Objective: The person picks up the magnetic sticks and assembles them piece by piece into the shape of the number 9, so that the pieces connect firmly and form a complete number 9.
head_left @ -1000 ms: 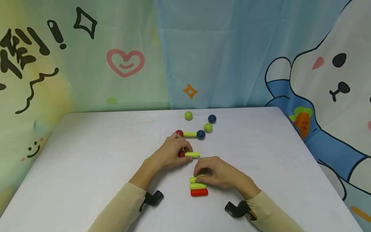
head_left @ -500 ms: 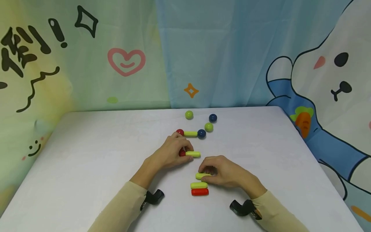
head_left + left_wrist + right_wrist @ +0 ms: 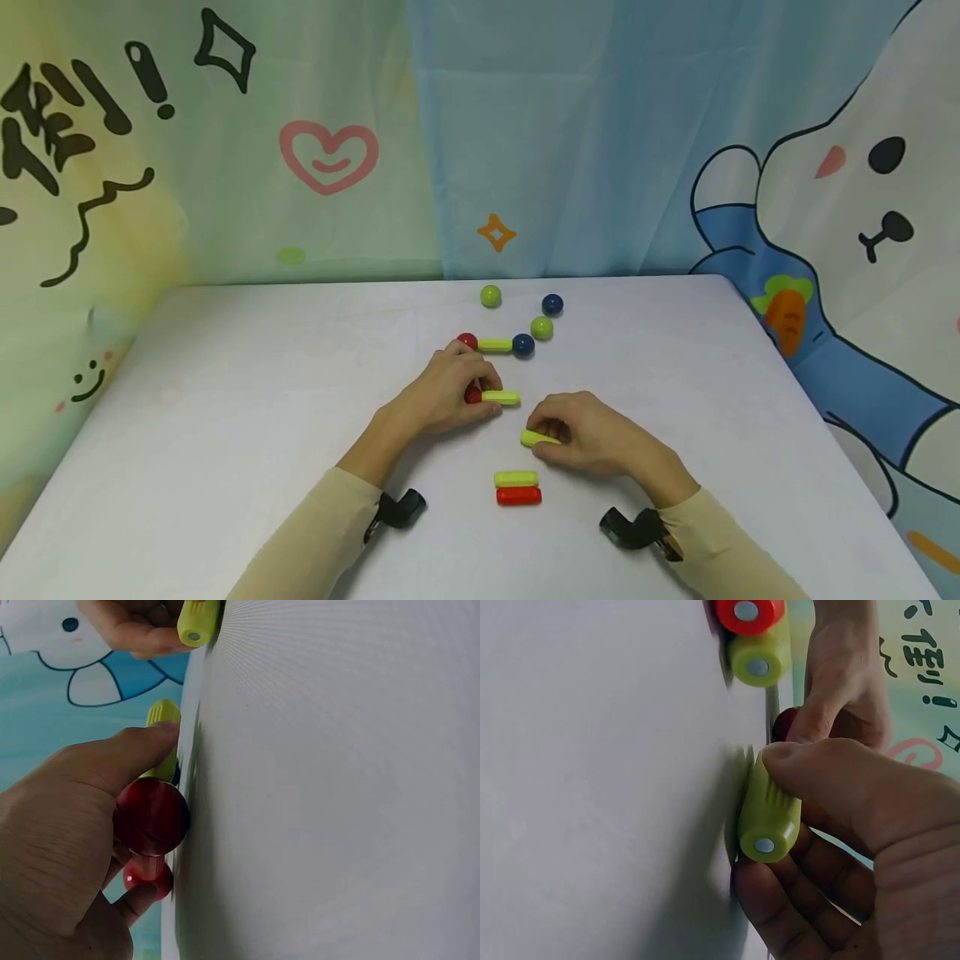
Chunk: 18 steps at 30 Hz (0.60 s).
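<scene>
The left hand (image 3: pixel 442 392) holds a piece made of a red ball (image 3: pixel 472 395) and a yellow-green rod (image 3: pixel 502 398); in the left wrist view its thumb lies on the rod, by the large red ball (image 3: pixel 152 816). A red rod (image 3: pixel 148 867) and a second red ball show beneath. Lower right of it, the right hand (image 3: pixel 592 433) pinches a loose yellow-green rod (image 3: pixel 537 438) between thumb and fingers. That rod's end, with a silvery disc, faces the right wrist camera (image 3: pixel 769 825). A gap separates the two hands.
Nearer the body, a yellow-green rod (image 3: pixel 516 478) lies against a red rod (image 3: pixel 519 497). Beyond the left hand, another rod (image 3: pixel 495 344) joins a red ball and a blue ball (image 3: pixel 522 346). Farther back are green balls (image 3: pixel 491 296) (image 3: pixel 542 327) and a blue ball (image 3: pixel 552 305).
The right hand has moved away from the two near rods, up and to the right, carrying its yellow-green rod. The left hand has stayed almost still.
</scene>
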Available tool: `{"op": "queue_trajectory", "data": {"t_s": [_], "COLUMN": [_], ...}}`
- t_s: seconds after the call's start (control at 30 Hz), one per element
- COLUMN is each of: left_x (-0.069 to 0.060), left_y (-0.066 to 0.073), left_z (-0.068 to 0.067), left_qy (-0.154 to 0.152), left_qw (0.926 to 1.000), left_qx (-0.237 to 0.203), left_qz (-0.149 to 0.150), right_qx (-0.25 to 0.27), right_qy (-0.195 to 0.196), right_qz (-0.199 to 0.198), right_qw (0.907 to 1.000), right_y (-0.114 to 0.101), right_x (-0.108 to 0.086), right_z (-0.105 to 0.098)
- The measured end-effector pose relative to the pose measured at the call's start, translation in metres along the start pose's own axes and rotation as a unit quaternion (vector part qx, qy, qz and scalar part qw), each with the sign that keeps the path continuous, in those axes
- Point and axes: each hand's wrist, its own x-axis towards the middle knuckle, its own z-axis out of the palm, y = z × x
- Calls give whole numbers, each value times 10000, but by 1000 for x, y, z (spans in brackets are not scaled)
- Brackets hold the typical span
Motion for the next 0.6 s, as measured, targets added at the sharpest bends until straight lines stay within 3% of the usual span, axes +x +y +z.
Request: {"op": "queue_trajectory", "data": {"t_s": [0.33,0.6], "left_x": [5,13], "left_y": [1,2], "left_z": [-2,-8], "left_qy": [-35,277], "left_qw": [9999,9993], "left_qx": [128,148], "left_qz": [-33,178], "right_qx": [274,416], "right_qy": [435,818], "right_qz": [211,302], "right_qw": [9985,9953], "right_y": [10,17], "right_x": [-5,-7], "right_z": [-7,-9]}}
